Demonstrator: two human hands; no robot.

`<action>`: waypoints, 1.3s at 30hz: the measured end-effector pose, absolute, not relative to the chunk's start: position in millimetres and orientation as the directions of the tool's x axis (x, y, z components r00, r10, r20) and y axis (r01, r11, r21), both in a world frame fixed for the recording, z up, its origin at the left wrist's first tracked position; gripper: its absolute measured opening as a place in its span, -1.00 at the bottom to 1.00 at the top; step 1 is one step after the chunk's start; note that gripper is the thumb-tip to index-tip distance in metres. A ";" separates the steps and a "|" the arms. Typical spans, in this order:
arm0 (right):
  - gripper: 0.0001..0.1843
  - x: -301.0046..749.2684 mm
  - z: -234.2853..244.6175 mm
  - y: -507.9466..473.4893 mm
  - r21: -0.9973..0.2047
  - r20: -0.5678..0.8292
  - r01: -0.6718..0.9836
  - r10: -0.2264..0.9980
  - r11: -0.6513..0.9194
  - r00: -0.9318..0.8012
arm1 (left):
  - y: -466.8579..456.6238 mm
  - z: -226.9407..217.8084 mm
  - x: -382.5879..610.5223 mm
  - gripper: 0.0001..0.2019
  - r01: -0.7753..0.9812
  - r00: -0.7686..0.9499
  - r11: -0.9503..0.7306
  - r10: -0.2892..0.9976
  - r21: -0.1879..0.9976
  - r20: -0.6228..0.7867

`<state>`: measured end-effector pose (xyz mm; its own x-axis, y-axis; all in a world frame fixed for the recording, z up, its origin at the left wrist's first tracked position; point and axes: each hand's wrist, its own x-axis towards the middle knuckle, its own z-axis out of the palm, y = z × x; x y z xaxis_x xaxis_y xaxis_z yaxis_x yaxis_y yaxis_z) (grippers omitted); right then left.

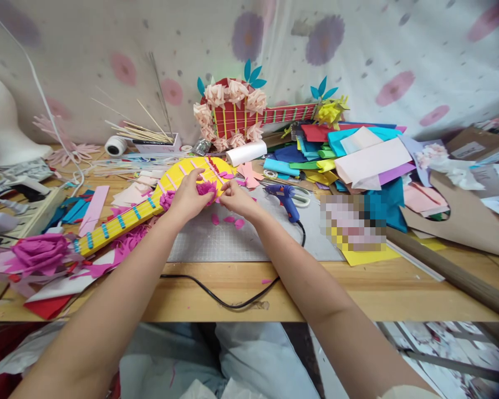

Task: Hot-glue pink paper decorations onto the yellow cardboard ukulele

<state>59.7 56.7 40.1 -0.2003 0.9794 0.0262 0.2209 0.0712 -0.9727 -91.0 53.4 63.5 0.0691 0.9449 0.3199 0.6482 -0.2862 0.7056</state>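
Note:
A yellow paper guitar point(122, 221) with blue frets and pink strips lies slantwise on the table, its body point(178, 170) under my hands. My left hand point(190, 195) rests over the body with thumb and fingers apart, beside a magenta paper flower point(207, 189) that its thumb touches. At the flower's right, my right hand point(238, 199) is closed in a pinch near the lower edge of the body. What sits between its fingertips is too small to make out. Loose magenta petals point(239, 223) lie on the grey cutting mat point(220, 246) just below.
A blue glue gun point(286, 200) lies right of my hands, its black cable point(228, 305) looping along the front edge. White-handled scissors point(301, 197) are beside it. Behind stands a red guitar point(233, 117) with paper flowers. Coloured paper point(370, 158) piles up at right.

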 end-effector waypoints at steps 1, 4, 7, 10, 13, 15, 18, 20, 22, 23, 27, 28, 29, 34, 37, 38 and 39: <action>-0.72 59.2 40.2 56.6 -0.969 0.025 0.238 0.980 0.073 -0.200 | 53.1 63.6 -91.0 -0.41 0.646 0.068 -0.280 0.948 0.710 0.312; -0.73 57.5 41.4 56.3 -0.955 0.015 0.289 0.983 0.069 -0.185 | 52.3 64.4 -90.8 -0.41 0.657 0.065 -0.261 0.954 0.708 0.291; -0.73 55.6 42.1 56.8 -0.952 0.025 0.295 0.985 0.075 -0.173 | 52.0 64.9 -90.9 -0.42 0.667 0.062 -0.251 0.957 0.702 0.283; -0.74 54.8 42.3 56.8 -0.957 0.033 0.276 0.983 0.083 -0.180 | 51.8 64.8 -90.9 -0.43 0.663 0.067 -0.263 0.953 0.701 0.294; -0.75 54.8 43.5 55.2 -0.968 0.035 0.237 0.979 0.084 -0.201 | 51.2 65.1 -90.4 -0.46 0.658 0.069 -0.270 0.951 0.703 0.301; -0.75 54.8 45.2 53.7 -0.973 0.038 0.214 0.977 0.083 -0.208 | 50.8 65.1 -90.1 -0.47 0.659 0.071 -0.273 0.950 0.701 0.303; -0.76 54.7 48.1 52.4 -0.977 0.026 0.203 0.979 0.068 -0.204 | 51.4 63.7 -90.3 -0.46 0.655 0.071 -0.278 0.948 0.702 0.310; -0.78 54.8 49.0 53.1 -0.977 0.015 0.205 0.983 0.053 -0.185 | 52.6 61.8 -90.9 -0.45 0.649 0.068 -0.280 0.947 0.707 0.313; -0.80 55.4 48.7 54.6 -0.977 0.017 0.207 0.987 0.050 -0.157 | 53.9 59.9 -91.5 -0.44 0.646 0.065 -0.278 0.948 0.711 0.312; -0.81 55.8 48.3 55.4 -0.976 0.022 0.209 0.989 0.052 -0.146 | 54.3 59.2 -91.7 -0.44 0.646 0.066 -0.277 0.949 0.711 0.310; -0.84 58.1 46.1 57.4 -0.968 0.047 0.237 0.989 0.080 -0.140 | 53.4 59.9 -91.5 -0.47 0.659 0.077 -0.275 0.951 0.700 0.301; -0.85 58.6 45.6 57.6 -0.966 0.053 0.242 0.989 0.087 -0.141 | 52.2 61.0 -91.0 -0.48 0.666 0.086 -0.281 0.949 0.691 0.304; -0.85 59.0 45.2 57.9 -0.966 0.058 0.243 0.988 0.091 -0.140 | 50.5 62.3 -90.4 -0.49 0.673 0.098 -0.293 0.946 0.679 0.310; -0.83 59.0 42.9 60.6 -0.971 0.069 0.218 0.987 0.101 -0.146 | 39.9 67.1 -84.2 -0.39 0.730 0.177 -0.366 0.917 0.577 0.358; -0.82 58.6 43.4 61.1 -0.972 0.077 0.209 0.985 0.109 -0.152 | 38.2 65.1 -79.1 -0.31 0.768 0.182 -0.373 0.906 0.520 0.381; -0.82 58.7 44.0 60.8 -0.973 0.076 0.205 0.985 0.107 -0.156 | 38.7 63.9 -77.6 -0.31 0.778 0.176 -0.372 0.903 0.507 0.392; -0.82 58.9 44.7 60.5 -0.974 0.074 0.202 0.984 0.106 -0.162 | 39.5 62.8 -76.3 -0.32 0.786 0.166 -0.368 0.900 0.498 0.403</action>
<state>58.9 60.5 44.7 -0.1618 0.9841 0.0737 0.2021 0.1062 -0.9736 -76.3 39.5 62.8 0.1659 0.9000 0.4030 0.7856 -0.3676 0.4977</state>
